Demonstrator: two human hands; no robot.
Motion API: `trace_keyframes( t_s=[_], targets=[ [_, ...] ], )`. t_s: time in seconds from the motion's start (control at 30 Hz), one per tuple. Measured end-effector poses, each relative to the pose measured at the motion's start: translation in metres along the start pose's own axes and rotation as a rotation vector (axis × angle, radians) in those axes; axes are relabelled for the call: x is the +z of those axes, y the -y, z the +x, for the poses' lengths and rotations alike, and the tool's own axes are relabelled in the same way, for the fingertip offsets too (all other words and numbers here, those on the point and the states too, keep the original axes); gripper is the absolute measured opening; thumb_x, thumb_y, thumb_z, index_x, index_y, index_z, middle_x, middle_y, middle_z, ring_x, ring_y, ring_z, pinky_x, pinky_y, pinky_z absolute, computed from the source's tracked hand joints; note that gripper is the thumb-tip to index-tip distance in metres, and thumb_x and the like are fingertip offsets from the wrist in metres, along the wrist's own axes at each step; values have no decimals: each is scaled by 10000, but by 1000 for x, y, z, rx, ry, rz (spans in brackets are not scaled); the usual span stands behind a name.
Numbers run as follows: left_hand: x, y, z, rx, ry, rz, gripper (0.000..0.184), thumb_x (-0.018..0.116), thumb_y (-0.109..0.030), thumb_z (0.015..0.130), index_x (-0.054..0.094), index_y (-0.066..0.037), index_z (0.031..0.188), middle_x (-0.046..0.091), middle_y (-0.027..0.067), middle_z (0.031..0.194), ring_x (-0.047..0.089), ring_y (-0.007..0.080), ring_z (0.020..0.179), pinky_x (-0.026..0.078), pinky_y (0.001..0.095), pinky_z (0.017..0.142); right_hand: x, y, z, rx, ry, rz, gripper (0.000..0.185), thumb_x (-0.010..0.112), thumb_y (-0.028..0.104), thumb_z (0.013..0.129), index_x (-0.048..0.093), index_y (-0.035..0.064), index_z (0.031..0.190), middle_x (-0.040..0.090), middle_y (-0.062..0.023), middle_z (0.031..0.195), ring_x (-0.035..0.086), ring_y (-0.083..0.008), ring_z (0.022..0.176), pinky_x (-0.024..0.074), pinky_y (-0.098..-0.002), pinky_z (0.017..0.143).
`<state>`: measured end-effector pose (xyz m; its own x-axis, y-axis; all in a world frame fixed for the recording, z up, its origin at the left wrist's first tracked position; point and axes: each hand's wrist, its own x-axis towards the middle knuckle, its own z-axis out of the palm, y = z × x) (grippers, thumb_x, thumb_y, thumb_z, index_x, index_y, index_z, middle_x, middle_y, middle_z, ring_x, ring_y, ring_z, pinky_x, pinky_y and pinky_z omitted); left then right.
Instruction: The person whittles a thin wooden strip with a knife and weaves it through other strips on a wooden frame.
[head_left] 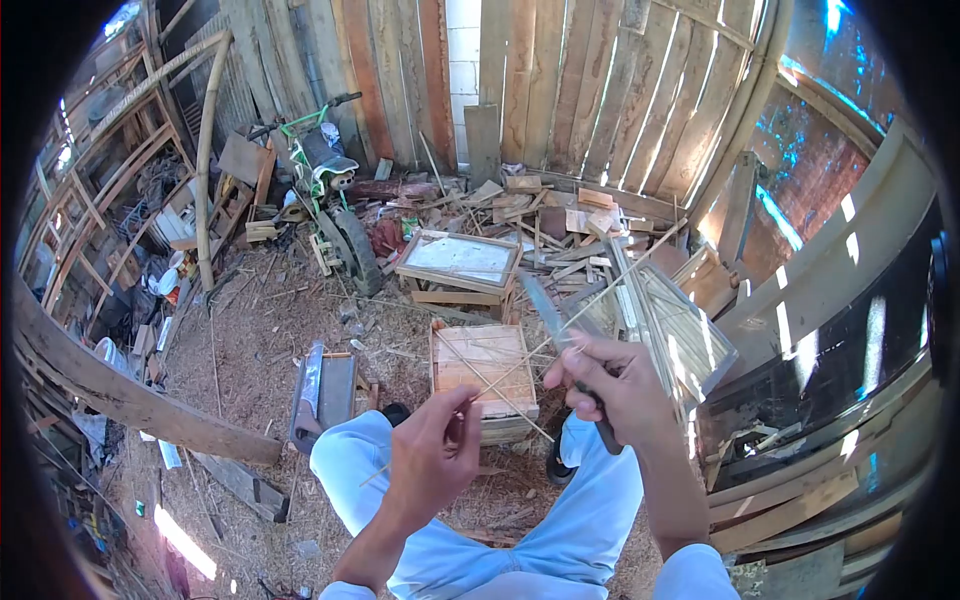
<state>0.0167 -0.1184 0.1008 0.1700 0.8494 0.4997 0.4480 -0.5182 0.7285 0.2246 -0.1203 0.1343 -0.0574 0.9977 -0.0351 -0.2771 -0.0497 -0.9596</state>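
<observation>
My right hand (615,385) is closed around the handle of a knife (545,305), whose long blade points up and away from me. My left hand (437,440) pinches a thin wooden stick (640,263). The stick runs slantwise from the lower left, passes by the knife and ends at the upper right; whether the blade touches it I cannot tell. Below and between the hands stands a low wooden box (490,350). Another thin stick (500,392) lies slantwise across its top.
A handsaw (313,385) rests on a dark tray-like piece by my left knee. Ahead are a framed panel (460,258), a small motorbike (335,200) and heaped wood scraps (570,235). Framed slatted pieces (675,330) lean at the right. A curved beam (150,400) crosses the left.
</observation>
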Motion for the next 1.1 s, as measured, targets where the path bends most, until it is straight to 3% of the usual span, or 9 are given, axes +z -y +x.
trace_keyframes(
  t_s=[0.13,0.2,0.33,0.37,0.43,0.5,0.83,0.9,1.1],
  targets=[
    [9,-2,17,59,14,-48,135,607,15,843,631,-9,973,646,95,760,577,138,575,437,256,512,15,-6,-3,-5,53,-94,261,526,146,949,612,-70,1068,605,-61,772,438,-49,507,330,-201,419],
    [9,-1,20,96,49,-42,147,595,35,844,633,-10,979,645,113,776,590,166,602,451,264,539,14,-5,-4,22,82,-44,232,533,121,941,611,-92,991,613,-98,804,440,-63,529,339,-193,422],
    [9,1,13,143,11,-45,145,588,49,841,635,-7,967,636,119,769,596,184,627,448,262,554,9,4,-7,77,111,-21,261,534,133,942,584,-92,1064,599,-83,785,429,-57,524,330,-184,424],
    [7,1,12,148,22,-37,154,591,50,836,624,-8,975,610,129,754,581,224,609,443,293,540,3,5,-6,78,111,-17,261,534,133,942,584,-92,1064,599,-83,785,429,-57,524,330,-184,424],
    [3,2,7,149,38,-28,164,593,51,831,614,-9,982,585,139,738,566,263,591,438,325,526,-12,7,-5,-19,-32,-81,275,535,150,946,605,-55,1114,610,-66,791,433,-48,516,326,-191,419],
    [-3,4,1,150,20,20,165,593,58,827,614,-9,977,588,141,746,575,274,615,448,323,537,-10,9,-5,-3,-23,-15,280,536,147,944,597,-55,1130,609,-68,790,433,-49,519,325,-191,417],
    [-7,13,-3,163,-5,12,157,596,56,829,613,-12,970,590,136,748,579,271,619,448,319,532,-21,20,-6,24,-7,77,318,531,121,940,533,-46,1212,617,-98,840,424,-59,511,317,-180,411],
    [-7,13,-3,112,-26,20,95,593,27,852,631,0,935,613,103,724,565,175,599,434,260,560,-20,17,-5,41,35,59,334,537,116,935,522,-38,1231,617,-103,843,426,-61,513,316,-173,410],
    [-12,15,-5,119,-41,50,100,592,31,848,630,-5,933,615,102,725,576,175,607,442,255,568,-25,28,-6,12,-55,85,348,564,136,924,529,-30,1227,616,-108,840,437,-62,518,316,-173,403]
  ],
)
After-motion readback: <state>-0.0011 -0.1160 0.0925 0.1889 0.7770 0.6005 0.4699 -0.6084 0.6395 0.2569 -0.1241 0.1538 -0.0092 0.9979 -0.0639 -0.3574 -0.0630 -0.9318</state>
